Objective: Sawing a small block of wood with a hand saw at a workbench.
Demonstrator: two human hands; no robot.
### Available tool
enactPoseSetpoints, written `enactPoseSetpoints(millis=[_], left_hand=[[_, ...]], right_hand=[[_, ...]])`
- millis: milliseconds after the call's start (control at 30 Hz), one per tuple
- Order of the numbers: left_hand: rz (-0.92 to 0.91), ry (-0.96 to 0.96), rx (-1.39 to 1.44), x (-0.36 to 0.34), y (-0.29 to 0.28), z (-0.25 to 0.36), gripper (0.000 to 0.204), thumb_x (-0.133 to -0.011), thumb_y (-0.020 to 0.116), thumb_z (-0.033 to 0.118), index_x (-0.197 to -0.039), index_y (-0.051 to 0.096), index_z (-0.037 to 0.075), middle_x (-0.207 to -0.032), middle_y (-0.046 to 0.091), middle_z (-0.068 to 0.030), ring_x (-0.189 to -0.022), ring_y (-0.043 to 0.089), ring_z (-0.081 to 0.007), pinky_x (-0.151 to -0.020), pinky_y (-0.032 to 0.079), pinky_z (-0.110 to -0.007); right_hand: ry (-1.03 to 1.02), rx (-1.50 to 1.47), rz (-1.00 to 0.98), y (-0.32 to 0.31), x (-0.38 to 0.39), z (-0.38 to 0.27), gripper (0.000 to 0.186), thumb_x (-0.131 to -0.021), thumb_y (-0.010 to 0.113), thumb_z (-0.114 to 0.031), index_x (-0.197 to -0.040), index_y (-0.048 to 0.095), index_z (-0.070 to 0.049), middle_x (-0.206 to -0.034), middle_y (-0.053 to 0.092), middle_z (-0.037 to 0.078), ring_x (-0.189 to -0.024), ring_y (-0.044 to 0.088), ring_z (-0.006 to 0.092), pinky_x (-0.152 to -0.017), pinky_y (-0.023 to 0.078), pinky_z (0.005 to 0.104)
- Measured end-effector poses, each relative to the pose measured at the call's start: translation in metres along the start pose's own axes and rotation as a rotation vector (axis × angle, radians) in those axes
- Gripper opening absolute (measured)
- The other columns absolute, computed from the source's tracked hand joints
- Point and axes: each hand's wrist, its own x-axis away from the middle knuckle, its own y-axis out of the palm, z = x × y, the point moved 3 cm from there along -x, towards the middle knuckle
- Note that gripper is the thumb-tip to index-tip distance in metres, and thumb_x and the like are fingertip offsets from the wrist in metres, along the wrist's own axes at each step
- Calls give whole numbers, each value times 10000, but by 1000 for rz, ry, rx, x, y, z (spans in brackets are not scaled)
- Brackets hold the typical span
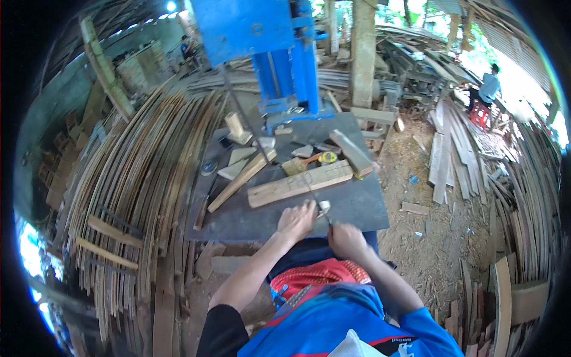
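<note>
My left hand is closed at the front edge of the dark metal table. A small pale piece of wood shows at its fingertips and appears to be held there. My right hand, slightly blurred, is wrapped round a thin, dark, long tool. This tool slants up and left past the pale piece; its exact kind is unclear. Just beyond my hands lies a thick wooden block with pencil lines on it. A yellow tape measure and a wood-handled brush lie behind that block.
A blue band saw towers over the table, its blade running down to the tabletop. Several wood offcuts lie around it. Long stacked boards fill the left. Planks and a seated person are at the right.
</note>
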Motion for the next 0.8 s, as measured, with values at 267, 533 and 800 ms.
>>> enactPoseSetpoints(millis=[267, 533, 800], left_hand=[[121, -71, 29, -7, 15, -11, 384, -974, 469, 410, -1093, 495, 45, -984, 658, -178, -790, 692, -344, -655, 531, -494], [129, -27, 32, 4, 0, -4, 350, -976, 479, 358, -1114, 493, 37, -987, 649, -164, -801, 689, -321, -638, 525, -476], [27, -109, 43, -6, 9, -7, 382, -978, 459, 390, -1116, 496, 36, -1014, 655, -196, -785, 697, -351, -658, 537, -481]], right_hand=[[12, 24, -19, -1, 11, -11, 286, -947, 476, -242, -885, 557, 25, -743, 652, 280, -694, 661, 451, -658, 539, 537], [-1, -31, -88, -8, -3, -9, 304, -964, 458, -234, -855, 589, 17, -754, 633, 312, -725, 634, 483, -703, 510, 564], [35, 46, -54, 3, 12, -9, 276, -951, 488, -254, -885, 554, 6, -706, 641, 269, -676, 654, 444, -654, 535, 541]])
